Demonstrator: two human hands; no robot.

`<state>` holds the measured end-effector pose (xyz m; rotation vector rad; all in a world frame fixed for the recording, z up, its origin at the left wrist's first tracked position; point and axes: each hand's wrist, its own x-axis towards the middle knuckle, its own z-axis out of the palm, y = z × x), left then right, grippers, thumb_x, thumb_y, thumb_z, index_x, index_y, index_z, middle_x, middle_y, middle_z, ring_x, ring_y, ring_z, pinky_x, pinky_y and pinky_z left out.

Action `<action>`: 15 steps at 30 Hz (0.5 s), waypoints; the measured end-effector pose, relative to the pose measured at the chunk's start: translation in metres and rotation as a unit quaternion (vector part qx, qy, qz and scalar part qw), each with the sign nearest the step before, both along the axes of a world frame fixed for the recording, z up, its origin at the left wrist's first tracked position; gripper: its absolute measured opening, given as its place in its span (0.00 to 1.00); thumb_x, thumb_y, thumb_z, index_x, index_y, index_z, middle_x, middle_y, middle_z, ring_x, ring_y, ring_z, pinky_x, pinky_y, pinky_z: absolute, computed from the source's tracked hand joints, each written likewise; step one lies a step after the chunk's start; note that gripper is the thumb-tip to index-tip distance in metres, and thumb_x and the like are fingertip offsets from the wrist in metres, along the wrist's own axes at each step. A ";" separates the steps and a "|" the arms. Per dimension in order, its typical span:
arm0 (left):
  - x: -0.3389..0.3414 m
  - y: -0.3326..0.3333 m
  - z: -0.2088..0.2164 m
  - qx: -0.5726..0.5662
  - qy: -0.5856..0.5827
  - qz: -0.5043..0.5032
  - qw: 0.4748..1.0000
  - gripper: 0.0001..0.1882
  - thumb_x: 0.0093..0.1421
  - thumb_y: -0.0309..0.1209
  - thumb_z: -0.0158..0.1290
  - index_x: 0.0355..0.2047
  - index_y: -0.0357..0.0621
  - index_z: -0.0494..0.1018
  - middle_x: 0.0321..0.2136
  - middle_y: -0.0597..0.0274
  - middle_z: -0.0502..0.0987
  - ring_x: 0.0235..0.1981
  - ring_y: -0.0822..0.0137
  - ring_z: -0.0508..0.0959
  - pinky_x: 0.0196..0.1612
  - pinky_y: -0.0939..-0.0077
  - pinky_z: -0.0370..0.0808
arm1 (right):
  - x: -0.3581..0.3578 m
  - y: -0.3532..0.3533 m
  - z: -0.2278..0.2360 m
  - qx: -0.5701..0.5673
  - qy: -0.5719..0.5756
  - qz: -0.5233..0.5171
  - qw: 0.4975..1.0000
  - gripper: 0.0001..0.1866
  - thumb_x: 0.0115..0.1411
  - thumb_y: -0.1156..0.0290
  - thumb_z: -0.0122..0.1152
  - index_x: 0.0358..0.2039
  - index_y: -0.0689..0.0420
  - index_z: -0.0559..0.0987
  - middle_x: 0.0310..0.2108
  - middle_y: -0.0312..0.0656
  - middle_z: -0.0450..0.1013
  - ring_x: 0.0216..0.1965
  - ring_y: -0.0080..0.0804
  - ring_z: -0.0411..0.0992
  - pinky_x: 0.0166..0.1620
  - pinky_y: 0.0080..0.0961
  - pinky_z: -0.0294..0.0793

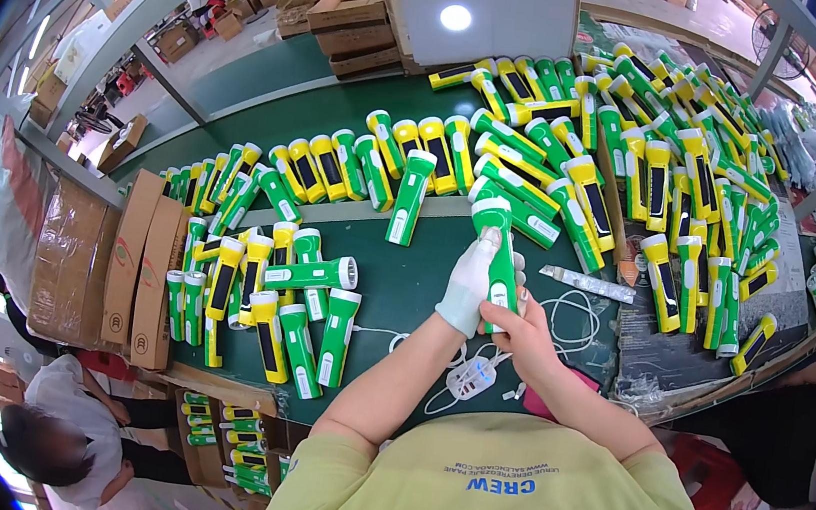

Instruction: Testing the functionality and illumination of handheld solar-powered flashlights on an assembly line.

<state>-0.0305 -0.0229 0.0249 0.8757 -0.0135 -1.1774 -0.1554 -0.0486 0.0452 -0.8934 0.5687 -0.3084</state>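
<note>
A green and yellow flashlight (502, 274) points away from me over the bench, held in both hands. My left hand (468, 284), in a white glove, is wrapped round its body below the white-rimmed head. At the tail end, my right hand (526, 335) grips it with the thumb against its side; the other fingers are partly hidden. A round bright spot (455, 18) shows on the white board (516, 15) facing me. Another flashlight (412, 197) lies just left of my hands, and a white cable (572, 314) curls to their right.
Rows of flashlights (322, 167) line the bench, with a big pile (699, 177) on the right. A white power strip (471, 377) sits near my body. Cardboard boxes (76, 257) stand at the left edge. A co-worker (76, 429) sits at lower left near a crate of flashlights (244, 438).
</note>
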 end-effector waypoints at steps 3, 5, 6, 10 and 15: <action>0.003 0.000 -0.002 -0.010 -0.007 -0.017 1.000 0.21 0.66 0.52 0.48 0.44 0.48 0.66 0.28 0.59 0.75 0.24 0.67 0.76 0.24 0.70 0.77 | 0.002 -0.001 -0.001 0.004 -0.002 -0.001 1.000 0.11 0.60 0.72 0.63 0.40 0.55 0.70 0.26 0.37 0.74 0.17 0.12 0.58 0.18 0.13 0.48; 0.003 0.001 -0.002 -0.001 -0.003 -0.013 1.000 0.20 0.67 0.52 0.47 0.45 0.49 0.67 0.28 0.60 0.75 0.25 0.66 0.77 0.24 0.70 0.77 | 0.002 0.000 -0.003 0.007 -0.012 0.005 1.000 0.12 0.60 0.72 0.63 0.40 0.55 0.70 0.26 0.37 0.74 0.17 0.11 0.58 0.18 0.13 0.48; 0.003 0.001 -0.002 0.007 0.001 -0.009 1.000 0.20 0.67 0.52 0.46 0.46 0.50 0.68 0.28 0.60 0.75 0.25 0.65 0.77 0.24 0.69 0.76 | 0.002 0.000 -0.002 0.008 -0.011 0.006 1.000 0.12 0.60 0.72 0.63 0.40 0.55 0.70 0.26 0.37 0.74 0.17 0.11 0.58 0.18 0.13 0.48; 0.003 0.004 0.001 -0.022 0.025 -0.012 0.999 0.21 0.67 0.52 0.46 0.46 0.49 0.68 0.28 0.60 0.75 0.25 0.65 0.77 0.24 0.69 0.76 | 0.002 0.002 -0.001 0.001 -0.015 0.006 1.000 0.12 0.60 0.71 0.63 0.41 0.55 0.70 0.26 0.37 0.74 0.17 0.11 0.59 0.19 0.12 0.48; 0.000 0.005 0.005 -0.007 -0.015 -0.014 1.000 0.20 0.68 0.50 0.46 0.46 0.48 0.68 0.29 0.59 0.75 0.26 0.65 0.77 0.25 0.69 0.76 | -0.002 0.003 0.000 0.000 -0.022 0.003 1.000 0.12 0.60 0.71 0.63 0.41 0.54 0.70 0.26 0.37 0.74 0.18 0.11 0.59 0.19 0.12 0.48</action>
